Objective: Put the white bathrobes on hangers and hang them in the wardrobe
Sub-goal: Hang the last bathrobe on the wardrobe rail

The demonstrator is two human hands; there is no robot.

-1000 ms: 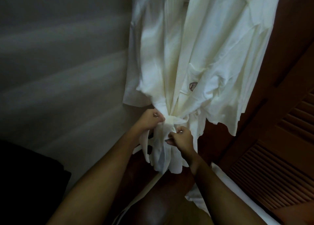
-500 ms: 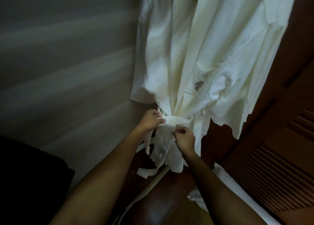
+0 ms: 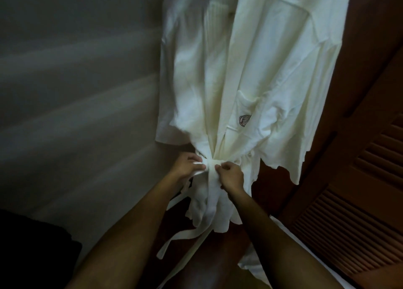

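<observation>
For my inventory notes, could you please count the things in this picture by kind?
White bathrobe: 1
Robe belt: 1
Hands: 2, the left hand and the right hand
Louvred wooden door: 1
Total: 5

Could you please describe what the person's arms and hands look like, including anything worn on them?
Both forearms are bare as far as the frame shows: no sleeves, gloves, watch or bracelet visible. The left hand and right hand show no rings, though the dim light could hide small details.
</observation>
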